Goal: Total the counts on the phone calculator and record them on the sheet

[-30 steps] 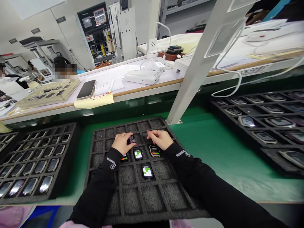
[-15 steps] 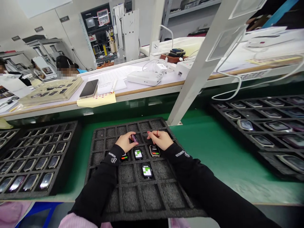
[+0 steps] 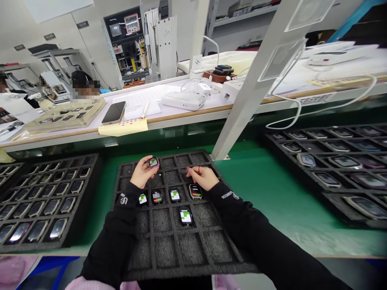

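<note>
My left hand (image 3: 142,174) grips a smartwatch (image 3: 153,162) between thumb and fingers, above the far left of a black foam tray (image 3: 165,270). The watch has a purplish case and a lit green-and-white screen facing up. My right hand (image 3: 204,178) is closed over the tray's right side, thumb and fingertips together; whatever may be in them does not show. Just below it, a lit smartwatch (image 3: 195,191) lies in a compartment. In the same row are a watch with a green-and-white screen (image 3: 174,195), a calendar-like one (image 3: 157,196) and another (image 3: 142,198). One more watch (image 3: 185,216) lies a row nearer.
Foam trays full of watches stand left (image 3: 68,225) and right (image 3: 326,193) on the green bench (image 3: 248,181). A slanted metal post (image 3: 242,100) rises behind my tray. The raised shelf carries a phone (image 3: 114,112) and a white charging box (image 3: 184,100). People sit beyond it.
My left hand has moved left and away from me with the watch, now turned screen up. This uncovers the watches on the row's left. My right hand has stayed nearly in place.
</note>
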The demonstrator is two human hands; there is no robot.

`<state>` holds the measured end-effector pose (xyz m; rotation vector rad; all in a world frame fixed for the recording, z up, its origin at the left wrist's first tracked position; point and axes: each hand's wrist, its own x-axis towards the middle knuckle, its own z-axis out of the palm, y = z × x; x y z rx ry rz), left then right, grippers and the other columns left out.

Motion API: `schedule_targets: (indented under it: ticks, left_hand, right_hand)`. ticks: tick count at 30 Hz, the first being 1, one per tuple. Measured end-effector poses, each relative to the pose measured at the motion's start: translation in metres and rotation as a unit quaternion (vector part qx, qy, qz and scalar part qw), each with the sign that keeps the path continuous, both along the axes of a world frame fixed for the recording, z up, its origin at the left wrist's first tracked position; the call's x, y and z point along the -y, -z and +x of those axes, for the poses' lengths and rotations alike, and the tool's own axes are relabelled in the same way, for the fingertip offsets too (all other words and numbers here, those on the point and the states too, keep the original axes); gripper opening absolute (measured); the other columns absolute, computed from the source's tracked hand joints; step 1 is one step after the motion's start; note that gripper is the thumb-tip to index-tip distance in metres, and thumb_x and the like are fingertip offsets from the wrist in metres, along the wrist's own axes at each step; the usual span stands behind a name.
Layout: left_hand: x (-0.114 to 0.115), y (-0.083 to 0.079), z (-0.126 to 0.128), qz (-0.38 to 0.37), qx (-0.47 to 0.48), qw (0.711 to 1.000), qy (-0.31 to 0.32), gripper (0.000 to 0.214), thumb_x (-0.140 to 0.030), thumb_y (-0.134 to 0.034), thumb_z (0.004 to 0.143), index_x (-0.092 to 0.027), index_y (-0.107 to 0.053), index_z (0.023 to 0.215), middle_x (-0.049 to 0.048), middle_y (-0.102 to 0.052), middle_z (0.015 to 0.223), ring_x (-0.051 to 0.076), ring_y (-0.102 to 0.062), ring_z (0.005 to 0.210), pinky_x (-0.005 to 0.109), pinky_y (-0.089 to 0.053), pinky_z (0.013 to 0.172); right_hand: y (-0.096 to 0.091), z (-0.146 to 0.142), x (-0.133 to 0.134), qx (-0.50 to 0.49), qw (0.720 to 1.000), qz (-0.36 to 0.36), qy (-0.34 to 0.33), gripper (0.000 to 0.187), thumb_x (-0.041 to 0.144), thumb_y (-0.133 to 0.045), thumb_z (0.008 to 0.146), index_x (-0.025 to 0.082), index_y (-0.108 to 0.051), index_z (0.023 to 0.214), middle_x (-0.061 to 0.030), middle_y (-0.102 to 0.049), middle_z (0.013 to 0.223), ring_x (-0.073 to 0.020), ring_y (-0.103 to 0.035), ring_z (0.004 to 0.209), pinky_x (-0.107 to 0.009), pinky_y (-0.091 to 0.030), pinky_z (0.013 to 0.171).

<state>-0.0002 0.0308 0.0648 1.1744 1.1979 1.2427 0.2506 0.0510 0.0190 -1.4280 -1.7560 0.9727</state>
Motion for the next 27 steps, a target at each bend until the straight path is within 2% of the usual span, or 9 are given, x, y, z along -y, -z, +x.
schedule_targets:
  ticks: [5, 9, 14, 20, 24, 27]
  left_hand:
    - [0.006, 0.010, -0.007, 0.007, 0.029, 0.999, -0.037, 0.070, -0.038, -0.082, 0.054, -0.019, -0.047, 0.112, 0.0020, -0.062, 0.086, 0.009, -0.057, 0.061, 0.018, -0.039, 0.047]
    - [0.008, 0.011, -0.011, 0.019, 0.021, 0.998, -0.055, 0.071, -0.037, -0.082, 0.055, -0.020, -0.048, 0.114, 0.0033, -0.064, 0.091, 0.010, -0.059, 0.063, 0.018, -0.041, 0.047]
    - [0.011, 0.011, -0.008, 0.036, 0.014, 0.997, -0.073, 0.071, -0.035, -0.082, 0.057, -0.023, -0.048, 0.118, 0.0046, -0.064, 0.102, 0.012, -0.063, 0.071, 0.022, -0.049, 0.059]
    - [0.014, 0.016, -0.004, 0.048, 0.018, 0.995, -0.083, 0.063, -0.026, -0.079, 0.061, -0.022, -0.050, 0.116, 0.0043, -0.065, 0.101, 0.013, -0.065, 0.076, 0.026, -0.053, 0.070]
    - [0.015, 0.023, 0.005, 0.047, 0.016, 0.996, -0.071, 0.057, -0.017, -0.075, 0.063, -0.020, -0.049, 0.114, 0.0035, -0.065, 0.098, 0.010, -0.064, 0.073, 0.024, -0.052, 0.072]
    - [0.019, 0.027, 0.015, 0.048, 0.001, 0.998, -0.049, 0.053, -0.011, -0.072, 0.064, -0.020, -0.051, 0.112, 0.0025, -0.063, 0.095, 0.008, -0.061, 0.067, 0.022, -0.051, 0.066]
  right_hand:
    - [-0.002, 0.000, 0.001, 0.004, 1.000, -0.007, -0.001, 0.051, 0.061, -0.045, 0.082, 0.017, -0.068, 0.069, -0.0002, -0.055, 0.046, -0.0129, -0.051, 0.046, -0.027, -0.040, 0.054]
    - [-0.002, 0.000, 0.000, -0.002, 1.000, -0.010, 0.000, 0.054, 0.065, -0.045, 0.079, 0.017, -0.067, 0.068, 0.0000, -0.054, 0.046, -0.0129, -0.051, 0.045, -0.027, -0.040, 0.054]
    - [-0.001, 0.001, 0.001, 0.003, 1.000, -0.013, 0.009, 0.057, 0.069, -0.045, 0.077, 0.017, -0.067, 0.068, 0.0002, -0.054, 0.046, -0.0129, -0.051, 0.046, -0.027, -0.041, 0.055]
    - [-0.002, 0.001, 0.003, 0.009, 1.000, -0.019, 0.020, 0.060, 0.072, -0.048, 0.074, 0.016, -0.068, 0.070, 0.0000, -0.053, 0.047, -0.0124, -0.050, 0.047, -0.027, -0.041, 0.055]
    - [-0.012, 0.001, 0.003, -0.036, 0.997, -0.063, 0.023, 0.062, 0.074, -0.052, 0.069, 0.014, -0.067, 0.071, -0.0004, -0.054, 0.051, -0.0091, -0.044, 0.045, -0.025, -0.039, 0.048]
    - [-0.028, 0.000, 0.012, -0.046, 0.993, -0.104, -0.012, 0.062, 0.072, -0.056, 0.068, 0.013, -0.068, 0.080, -0.0039, -0.060, 0.063, -0.0088, -0.047, 0.048, -0.022, -0.038, 0.042]
